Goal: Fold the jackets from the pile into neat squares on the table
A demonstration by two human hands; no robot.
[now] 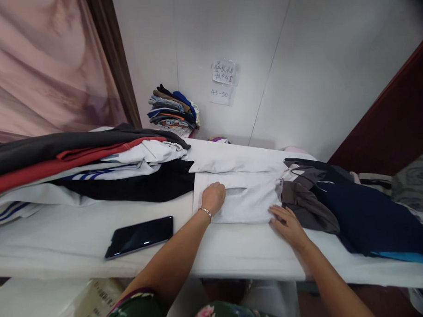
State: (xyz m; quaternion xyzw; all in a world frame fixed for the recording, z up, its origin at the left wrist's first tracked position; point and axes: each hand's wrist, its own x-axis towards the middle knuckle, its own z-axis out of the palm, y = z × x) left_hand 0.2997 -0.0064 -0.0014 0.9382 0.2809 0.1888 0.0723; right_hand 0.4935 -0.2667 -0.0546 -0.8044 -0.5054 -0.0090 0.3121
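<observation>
A white garment, folded into a flat rectangle, lies in front of me on the white-covered table. My left hand is at its left part, fingers curled down and closed on the fabric. Against the lower right edge rests my right hand, its fingers spread and apart. Dark grey cloth bunches just beyond the right side of the garment, near that hand. Another strip of white cloth lies along the garment's far side. The fingertips of my left hand are partly hidden.
Left on the table are a black phone and a heap of clothes with a red garment in it. Navy clothing lies on the right. A folded clothes stack stands against the wall, near paper signs.
</observation>
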